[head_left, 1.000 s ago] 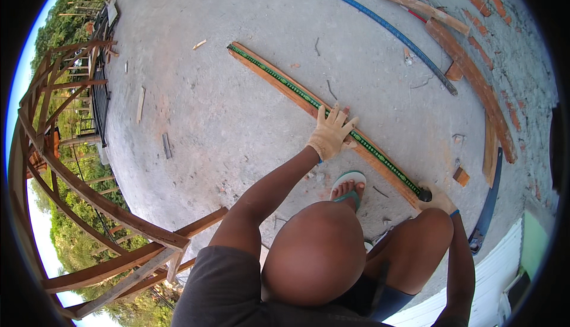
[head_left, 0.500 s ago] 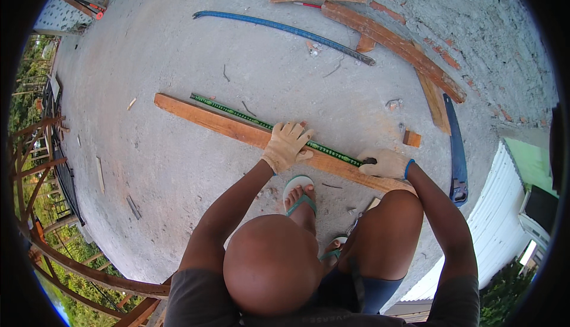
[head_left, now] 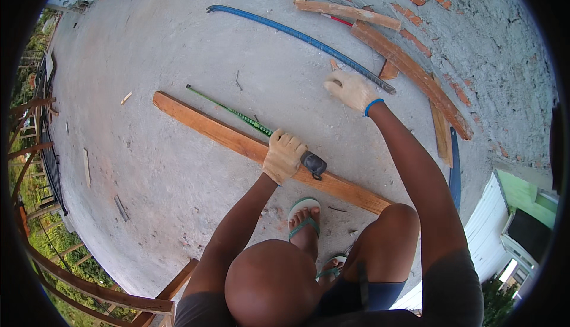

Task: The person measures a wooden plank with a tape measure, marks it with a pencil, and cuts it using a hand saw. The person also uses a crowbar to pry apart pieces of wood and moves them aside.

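Note:
My left hand (head_left: 284, 156), in a cream work glove, is closed over the extended green blade (head_left: 246, 119) of a tape measure, pressing it against a long reddish-brown wooden plank (head_left: 208, 123). Beside its fingers, the black tape case (head_left: 313, 162) rests on the plank. My right hand (head_left: 351, 91), gloved too and with a blue cuff, is reached forward, away from the plank, near a blue crowbar-like bar (head_left: 297, 34). Its fingers are curled; whatever they may hold is hidden. A small orange fragment (head_left: 334, 64) shows just beyond that hand.
Wooden boards (head_left: 409, 72) lie along the rough wall at the right. A blue handsaw (head_left: 455, 172) lies beside them, partly hidden by my right arm. My sandalled foot (head_left: 304, 223) is close to the plank. Small scraps (head_left: 121, 208) dot the concrete floor (head_left: 160, 220).
The tape case has moved left along the plank, close to my left hand, and less blade is out. My right hand has let go of it and swung forward toward the blue bar.

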Available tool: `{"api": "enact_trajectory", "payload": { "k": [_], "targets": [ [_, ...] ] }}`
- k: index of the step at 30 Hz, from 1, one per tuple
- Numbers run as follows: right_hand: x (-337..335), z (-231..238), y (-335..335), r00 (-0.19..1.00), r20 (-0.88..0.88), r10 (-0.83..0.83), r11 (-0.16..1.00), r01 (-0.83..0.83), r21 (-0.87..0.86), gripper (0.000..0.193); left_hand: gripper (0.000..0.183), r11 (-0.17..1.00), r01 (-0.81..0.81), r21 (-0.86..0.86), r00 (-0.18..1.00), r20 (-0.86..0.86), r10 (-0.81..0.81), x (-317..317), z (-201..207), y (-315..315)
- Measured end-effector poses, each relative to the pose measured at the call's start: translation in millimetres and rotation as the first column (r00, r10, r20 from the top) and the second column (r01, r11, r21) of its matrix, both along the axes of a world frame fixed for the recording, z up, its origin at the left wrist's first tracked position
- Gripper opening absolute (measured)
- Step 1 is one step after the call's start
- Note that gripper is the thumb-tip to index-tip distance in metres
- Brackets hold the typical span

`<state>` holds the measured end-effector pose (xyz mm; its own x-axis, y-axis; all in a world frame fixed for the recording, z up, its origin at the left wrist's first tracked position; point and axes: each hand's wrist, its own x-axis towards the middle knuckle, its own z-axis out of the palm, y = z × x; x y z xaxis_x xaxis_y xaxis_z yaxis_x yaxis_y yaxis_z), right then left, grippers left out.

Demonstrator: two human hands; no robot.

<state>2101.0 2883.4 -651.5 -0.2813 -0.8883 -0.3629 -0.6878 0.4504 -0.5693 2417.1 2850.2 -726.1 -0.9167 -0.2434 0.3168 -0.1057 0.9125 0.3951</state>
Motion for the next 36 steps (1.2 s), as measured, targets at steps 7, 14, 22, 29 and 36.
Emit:
{"api": "enact_trajectory", "payload": {
  "k": [7, 14, 22, 29, 36],
  "targets": [
    [-98, -62, -160, 0.783, -0.597, -0.172, 0.975, 0.221, 0.009, 0.041, 0.015, 1.0, 0.002, 0.0, 0.993, 0.115, -0.002, -1, 11, 0],
    [-75, -71, -167, 0.674, -0.718, -0.174, 0.985, 0.129, -0.117, 0.024, 0.015, 0.998, -0.017, 0.055, 0.998, 0.057, 0.014, 4, 15, -2],
    [32, 30, -63, 0.965, -0.232, -0.125, 0.865, -0.009, -0.502, 0.039, 0.014, 0.998, -0.021, 0.058, 1.0, -0.016, 0.022, 0, -2, 2],
    [74, 63, 117, 0.985, -0.17, 0.017, 0.993, 0.003, 0.117, 0.037, 0.025, 0.988, 0.06, -0.143, 0.932, 0.362, -0.005, -5, 39, 15],
    [121, 59, 195, 0.89, 0.201, 0.41, 0.907, -0.421, 0.016, 0.029, 0.045, 0.942, 0.146, -0.303, 0.931, 0.364, -0.027, 30, 127, 95]
  ]
}}
